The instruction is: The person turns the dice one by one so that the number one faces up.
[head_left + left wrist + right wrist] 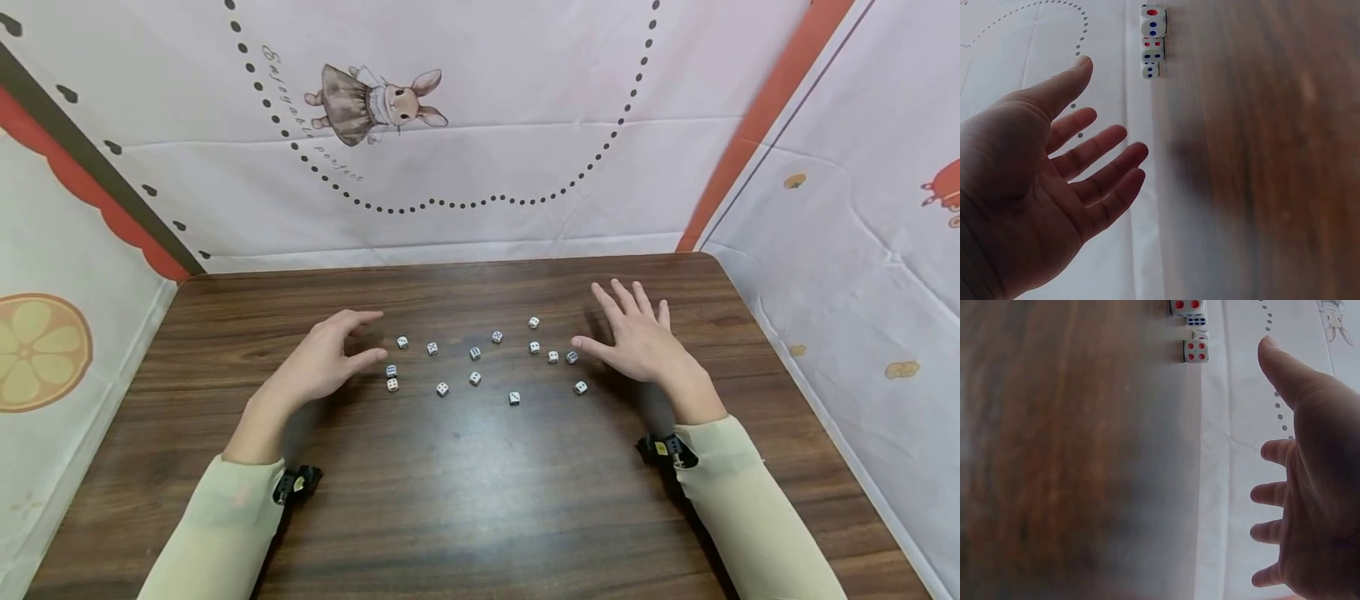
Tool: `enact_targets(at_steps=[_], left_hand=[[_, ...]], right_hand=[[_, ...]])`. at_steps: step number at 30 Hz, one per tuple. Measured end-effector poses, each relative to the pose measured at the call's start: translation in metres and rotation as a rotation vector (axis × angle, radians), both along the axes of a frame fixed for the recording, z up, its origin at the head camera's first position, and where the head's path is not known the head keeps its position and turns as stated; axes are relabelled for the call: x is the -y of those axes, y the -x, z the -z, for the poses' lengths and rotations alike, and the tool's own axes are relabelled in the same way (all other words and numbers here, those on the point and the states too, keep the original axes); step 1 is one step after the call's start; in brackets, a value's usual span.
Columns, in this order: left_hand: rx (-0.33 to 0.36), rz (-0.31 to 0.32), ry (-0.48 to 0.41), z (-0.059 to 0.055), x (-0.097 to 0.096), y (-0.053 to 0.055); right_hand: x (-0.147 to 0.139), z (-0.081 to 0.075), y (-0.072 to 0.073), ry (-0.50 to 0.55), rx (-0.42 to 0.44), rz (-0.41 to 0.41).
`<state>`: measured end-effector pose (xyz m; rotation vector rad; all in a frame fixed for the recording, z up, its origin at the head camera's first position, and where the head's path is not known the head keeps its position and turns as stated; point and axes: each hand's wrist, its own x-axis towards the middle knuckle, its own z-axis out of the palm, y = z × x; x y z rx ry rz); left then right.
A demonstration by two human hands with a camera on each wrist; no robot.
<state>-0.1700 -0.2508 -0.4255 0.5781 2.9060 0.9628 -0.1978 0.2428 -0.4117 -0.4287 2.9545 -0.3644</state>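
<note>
Several small white dice lie scattered over the middle of the brown wooden table (465,492). My left hand (321,354) is held just left of them, fingers apart and holding nothing; nearest to it are a die (392,371), another die (392,385) close below it and a die (402,342) farther back. On the other side my right hand (637,342) spreads its fingers, its thumb beside a die (572,357). In the left wrist view a few dice (1153,47) appear past the thumb; the right wrist view shows a die (1195,351) with four red dots.
A white printed cloth (510,167) with a rabbit picture hangs behind the table's back edge. More printed cloth (847,242) stands along the right side, and another panel with an orange slice (37,354) along the left. Each wrist wears a black strap device (297,483).
</note>
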Motion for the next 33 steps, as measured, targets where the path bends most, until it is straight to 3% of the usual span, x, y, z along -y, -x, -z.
enact_targets(at_steps=[8,16,27,33], left_hand=[[0.085,0.025,-0.036,0.002,-0.007,0.014],[0.146,0.051,-0.046,0.006,-0.013,0.026],[0.153,0.120,-0.038,0.014,-0.012,0.038],[0.161,0.115,-0.064,0.018,-0.012,0.040]], right_hand=[[0.012,-0.004,0.007,0.041,-0.025,-0.053],[0.024,-0.013,0.016,0.078,0.026,-0.149],[0.037,-0.014,0.029,0.090,0.055,-0.189],[0.041,-0.011,0.034,0.102,0.084,-0.227]])
